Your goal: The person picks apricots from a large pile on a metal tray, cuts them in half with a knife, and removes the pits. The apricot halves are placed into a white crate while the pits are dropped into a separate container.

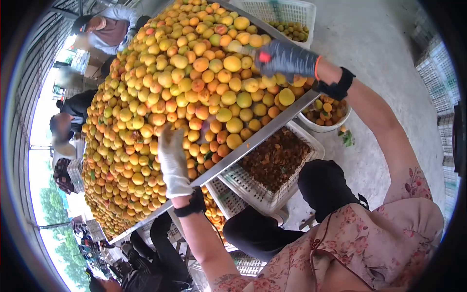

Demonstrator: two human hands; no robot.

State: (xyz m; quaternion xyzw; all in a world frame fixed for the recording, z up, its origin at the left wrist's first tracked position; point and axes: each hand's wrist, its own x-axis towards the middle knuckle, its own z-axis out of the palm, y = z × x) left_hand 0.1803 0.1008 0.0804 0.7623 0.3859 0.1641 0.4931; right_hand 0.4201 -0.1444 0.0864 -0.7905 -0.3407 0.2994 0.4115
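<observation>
A large heap of yellow-orange apricots (pixel 194 82) fills a metal-edged table in front of me. My left hand (pixel 174 158), in a white knitted glove, reaches over the near part of the heap. Its fingers are stretched out and slightly blurred, with no fruit visible in them. Over the right side of the heap is my right hand (pixel 288 59), in a dark grey glove with an orange cuff. Its fingers are curled. A small red patch shows at them, but what they hold, if anything, I cannot make out.
A metal rim (pixel 258 138) edges the table. Under it stand a white crate (pixel 304 168) of brown scraps and a white bucket (pixel 335 125) of apricots. Another white crate (pixel 309 19) holds greenish fruit at the far right. Co-workers (pixel 109 29) sit along the left and near sides.
</observation>
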